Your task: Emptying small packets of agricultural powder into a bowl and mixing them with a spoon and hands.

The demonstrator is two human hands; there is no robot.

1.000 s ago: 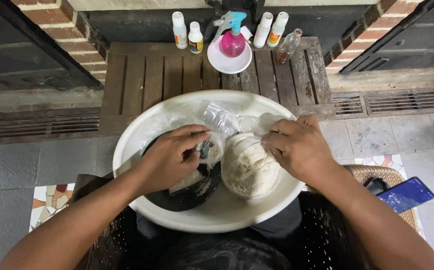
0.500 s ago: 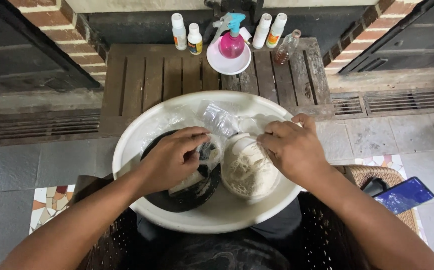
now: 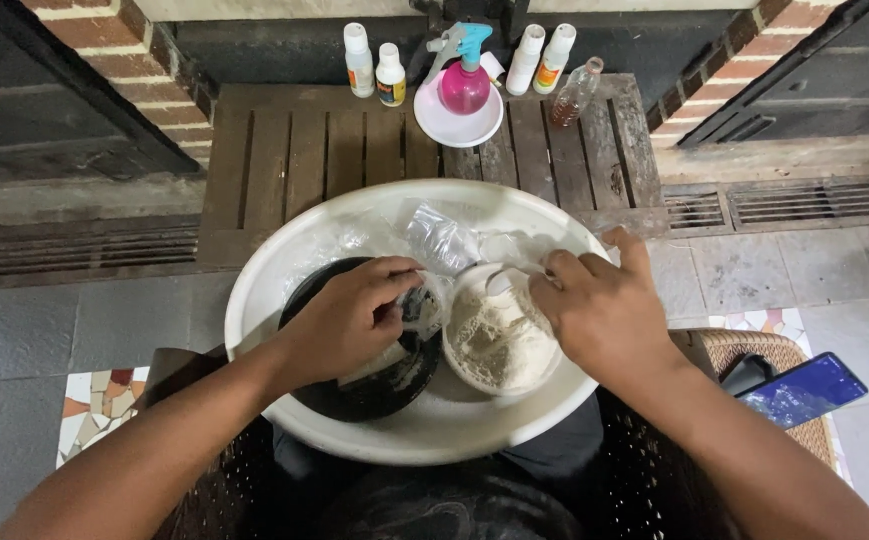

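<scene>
A large white basin (image 3: 284, 275) rests in front of me. Inside it sit a black bowl (image 3: 359, 395) on the left and a round white container (image 3: 494, 350) of pale powder on the right. My left hand (image 3: 349, 315) lies over the black bowl, fingers pinching a clear plastic bag (image 3: 422, 300). My right hand (image 3: 599, 310) hovers at the white container's right rim, fingers curled on a small white piece (image 3: 502, 282) above the powder. More crumpled clear plastic (image 3: 444, 238) lies at the back of the basin.
Behind the basin is a dark wooden slatted platform (image 3: 294, 150) with several small bottles (image 3: 359, 60) and a pink spray bottle (image 3: 464, 85) in a white dish. A blue phone (image 3: 804, 390) lies on a woven stool (image 3: 754, 350) at right. Brick pillars flank the back.
My right hand has shifted slightly left and down toward the white container. My left hand stays on the plastic bag over the black bowl.
</scene>
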